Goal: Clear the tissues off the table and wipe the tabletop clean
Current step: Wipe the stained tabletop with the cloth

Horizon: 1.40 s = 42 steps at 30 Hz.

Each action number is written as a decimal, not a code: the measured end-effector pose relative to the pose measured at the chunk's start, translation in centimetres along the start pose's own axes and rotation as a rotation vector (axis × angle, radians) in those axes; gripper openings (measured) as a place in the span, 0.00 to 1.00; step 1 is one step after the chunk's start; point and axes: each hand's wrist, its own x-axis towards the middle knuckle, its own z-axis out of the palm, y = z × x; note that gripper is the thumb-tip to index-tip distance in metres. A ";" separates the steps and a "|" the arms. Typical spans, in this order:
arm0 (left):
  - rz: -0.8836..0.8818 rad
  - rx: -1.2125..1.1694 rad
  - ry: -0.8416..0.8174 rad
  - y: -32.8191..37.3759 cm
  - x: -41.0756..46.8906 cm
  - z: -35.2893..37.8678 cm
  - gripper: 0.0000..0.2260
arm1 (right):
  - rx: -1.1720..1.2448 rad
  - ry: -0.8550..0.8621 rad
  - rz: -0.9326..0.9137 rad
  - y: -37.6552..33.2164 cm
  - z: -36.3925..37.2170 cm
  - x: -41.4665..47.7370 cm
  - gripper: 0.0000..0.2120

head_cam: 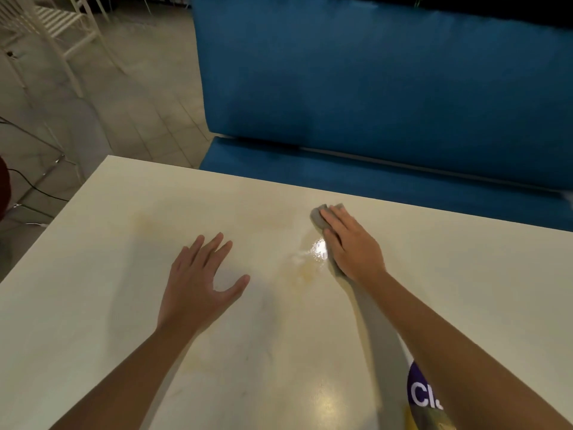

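Left hand: the left hand [198, 280] lies palm down on the pale cream, smooth tabletop [93, 290], fingers straight and spread, thumb out to the side, holding nothing.
Right hand: the right hand [350, 243] lies flat on a folded grey wiping cloth [317, 217], fingers straight and close together, pressing it onto the table rather than curling round it.
Cloth position: it lies near the far edge of the table, right of centre; its grey edge shows past the fingertips and again under the heel of the hand.
Wet patch: a small glossy wet spot [319, 252] shines just left of the right hand, touching the cloth's side.
Stain: a faint yellowish smear [307, 271] sits just below the wet spot, between the two hands.
Bench: a blue upholstered bench [372, 88] with a tall backrest stands along the far side of the table.
Floor: beige tiles [139, 113] lie to the left, with white slatted chairs [62, 32] at the upper left.
Lower right: a purple label with white letters [423, 389] shows partly beneath the right forearm; I cannot tell what it belongs to.
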 end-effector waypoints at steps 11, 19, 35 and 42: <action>0.009 0.001 -0.016 -0.2 0.0 -0.1 0.38 | -0.128 0.090 0.360 2.1 -0.9 2.8 0.20; 0.002 0.004 -0.016 -0.1 0.1 -0.1 0.37 | -0.075 -0.016 0.011 -5.9 2.4 3.6 0.19; -0.004 -0.027 -0.011 0.0 0.0 -0.2 0.33 | -0.051 0.012 0.276 2.7 -4.2 -1.1 0.19; -0.005 -0.019 -0.019 -0.1 0.1 0.0 0.34 | -0.291 -0.067 0.246 -0.1 0.9 0.9 0.28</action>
